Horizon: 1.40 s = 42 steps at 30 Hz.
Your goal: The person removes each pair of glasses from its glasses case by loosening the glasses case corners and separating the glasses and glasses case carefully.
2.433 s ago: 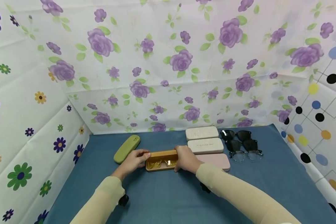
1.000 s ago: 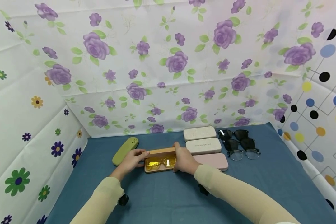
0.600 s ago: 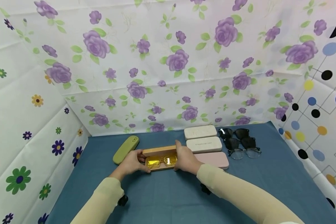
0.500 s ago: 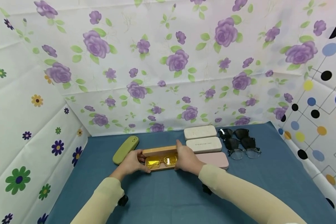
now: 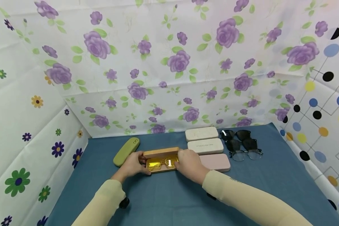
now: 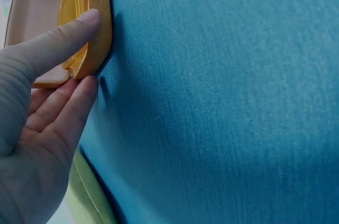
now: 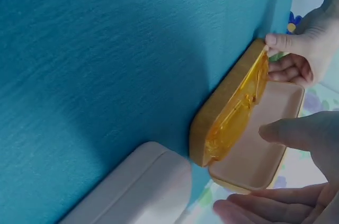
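An orange-brown glasses case (image 5: 161, 152) with a pale pink lining lies with its lid raised. Inside its base rest yellow-tinted glasses (image 5: 159, 163), folded. My left hand (image 5: 133, 164) grips the case's left end, its thumb on the front rim and fingers against the end, as the left wrist view shows. At the right end is my right hand (image 5: 190, 163); in the right wrist view its thumb (image 7: 288, 133) overlaps the lid's lining, with the fingers (image 7: 259, 208) around the lid's outer corner. Just left of the case lies a shut green glasses case (image 5: 127, 151).
Right of the orange-brown case, a pink case (image 5: 216, 162) and two white cases (image 5: 205, 146) sit in a column. Beyond them lie two pairs of dark sunglasses (image 5: 241, 144) and a clear pair (image 5: 247, 155). Flowered sheets (image 5: 169, 94) wall in the blue cloth (image 5: 169, 201).
My left thumb has come down to the case's front rim. The right hand's raised index finger has left the lid's top corner, and that hand has drawn slightly right. The case's lid stays raised.
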Each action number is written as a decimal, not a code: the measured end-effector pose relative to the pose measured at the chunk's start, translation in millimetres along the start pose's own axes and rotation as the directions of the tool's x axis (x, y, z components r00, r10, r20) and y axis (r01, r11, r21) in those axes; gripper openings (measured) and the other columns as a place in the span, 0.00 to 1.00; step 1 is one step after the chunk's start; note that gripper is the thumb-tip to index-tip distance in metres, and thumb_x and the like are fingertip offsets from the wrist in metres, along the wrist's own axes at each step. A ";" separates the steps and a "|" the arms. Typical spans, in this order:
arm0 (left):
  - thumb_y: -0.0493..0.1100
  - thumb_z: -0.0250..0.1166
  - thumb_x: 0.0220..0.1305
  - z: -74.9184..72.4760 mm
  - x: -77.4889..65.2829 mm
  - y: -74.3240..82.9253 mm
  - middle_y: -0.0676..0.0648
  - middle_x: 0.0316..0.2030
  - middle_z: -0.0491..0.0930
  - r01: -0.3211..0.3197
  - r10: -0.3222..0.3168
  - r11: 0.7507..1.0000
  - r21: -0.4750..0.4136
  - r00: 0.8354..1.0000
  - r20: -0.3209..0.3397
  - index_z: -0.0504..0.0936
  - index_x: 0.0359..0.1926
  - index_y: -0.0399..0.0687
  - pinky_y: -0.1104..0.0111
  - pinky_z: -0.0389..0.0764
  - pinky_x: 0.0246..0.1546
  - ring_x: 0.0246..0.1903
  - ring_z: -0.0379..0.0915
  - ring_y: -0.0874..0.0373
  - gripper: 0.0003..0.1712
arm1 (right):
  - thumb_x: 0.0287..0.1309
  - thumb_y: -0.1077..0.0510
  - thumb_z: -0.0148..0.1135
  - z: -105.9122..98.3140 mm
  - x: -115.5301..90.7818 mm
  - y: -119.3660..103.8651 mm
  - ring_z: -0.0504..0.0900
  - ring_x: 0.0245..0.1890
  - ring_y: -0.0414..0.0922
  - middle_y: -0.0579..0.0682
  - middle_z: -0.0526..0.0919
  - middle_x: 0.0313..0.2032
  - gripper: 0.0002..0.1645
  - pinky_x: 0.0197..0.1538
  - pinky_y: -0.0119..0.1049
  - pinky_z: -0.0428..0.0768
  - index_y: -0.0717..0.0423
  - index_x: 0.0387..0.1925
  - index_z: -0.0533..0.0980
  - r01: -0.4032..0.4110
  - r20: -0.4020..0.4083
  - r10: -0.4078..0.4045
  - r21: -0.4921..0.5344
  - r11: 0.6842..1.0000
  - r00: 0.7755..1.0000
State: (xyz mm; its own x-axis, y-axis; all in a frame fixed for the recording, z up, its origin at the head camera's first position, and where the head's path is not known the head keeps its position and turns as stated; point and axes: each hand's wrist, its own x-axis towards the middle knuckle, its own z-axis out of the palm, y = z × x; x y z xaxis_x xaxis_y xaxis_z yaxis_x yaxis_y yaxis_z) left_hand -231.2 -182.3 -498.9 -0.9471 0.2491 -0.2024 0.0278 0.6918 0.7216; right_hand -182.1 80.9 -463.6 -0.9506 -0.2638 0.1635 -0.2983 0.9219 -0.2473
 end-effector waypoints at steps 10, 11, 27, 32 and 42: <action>0.47 0.83 0.25 3.0 -2.4 3.0 0.52 0.39 0.79 0.005 -0.004 0.999 0.039 1.000 -0.025 0.77 0.49 0.52 0.62 0.80 0.40 0.39 0.76 0.58 0.41 | 0.59 0.51 0.61 16.0 2.2 -20.5 0.80 0.34 0.44 0.49 0.81 0.32 0.11 0.33 0.37 0.81 0.52 0.39 0.80 0.249 0.050 -0.244 -0.132 0.959 0.968; 0.47 0.83 0.26 3.1 -2.7 3.2 0.52 0.39 0.79 0.000 0.001 0.999 0.040 1.000 -0.024 0.77 0.49 0.52 0.62 0.80 0.39 0.39 0.76 0.58 0.41 | 0.59 0.50 0.62 18.8 4.0 -22.4 0.80 0.37 0.45 0.50 0.82 0.36 0.13 0.35 0.38 0.82 0.52 0.42 0.79 0.250 0.052 -0.245 -0.146 0.957 0.968; 0.46 0.84 0.24 5.1 -2.7 -2.0 0.53 0.37 0.80 -0.013 0.013 1.000 0.015 0.999 -0.036 0.78 0.47 0.54 0.64 0.79 0.39 0.38 0.76 0.58 0.41 | 0.58 0.41 0.60 45.8 17.2 -29.2 0.79 0.38 0.48 0.52 0.81 0.36 0.21 0.33 0.41 0.81 0.53 0.41 0.78 0.206 0.127 -0.175 -0.305 0.930 0.976; 0.47 0.84 0.23 4.7 -4.5 -1.6 0.52 0.36 0.80 -0.012 0.013 1.000 0.026 1.000 -0.025 0.78 0.47 0.53 0.64 0.79 0.39 0.37 0.75 0.58 0.41 | 0.58 0.41 0.60 50.2 16.6 -28.7 0.78 0.39 0.48 0.53 0.80 0.39 0.23 0.33 0.42 0.81 0.55 0.42 0.78 0.205 0.103 -0.182 -0.309 0.929 0.978; 0.46 0.83 0.26 2.9 -3.8 2.0 0.51 0.38 0.80 -0.007 0.007 1.000 0.011 1.000 -0.019 0.79 0.46 0.51 0.64 0.79 0.37 0.38 0.76 0.57 0.38 | 0.61 0.44 0.57 51.4 15.2 -26.9 0.76 0.38 0.50 0.56 0.77 0.40 0.21 0.34 0.42 0.80 0.58 0.42 0.77 0.194 0.084 -0.179 -0.255 0.947 0.980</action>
State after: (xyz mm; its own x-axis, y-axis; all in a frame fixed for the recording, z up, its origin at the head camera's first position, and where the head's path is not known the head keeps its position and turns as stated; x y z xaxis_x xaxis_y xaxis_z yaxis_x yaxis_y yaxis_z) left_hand -226.6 -179.9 -498.6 -0.9529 0.2407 -0.1845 0.0378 0.6978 0.7153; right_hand -192.9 37.6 -503.5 -0.8858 -0.4471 0.1240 -0.4456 0.8943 0.0413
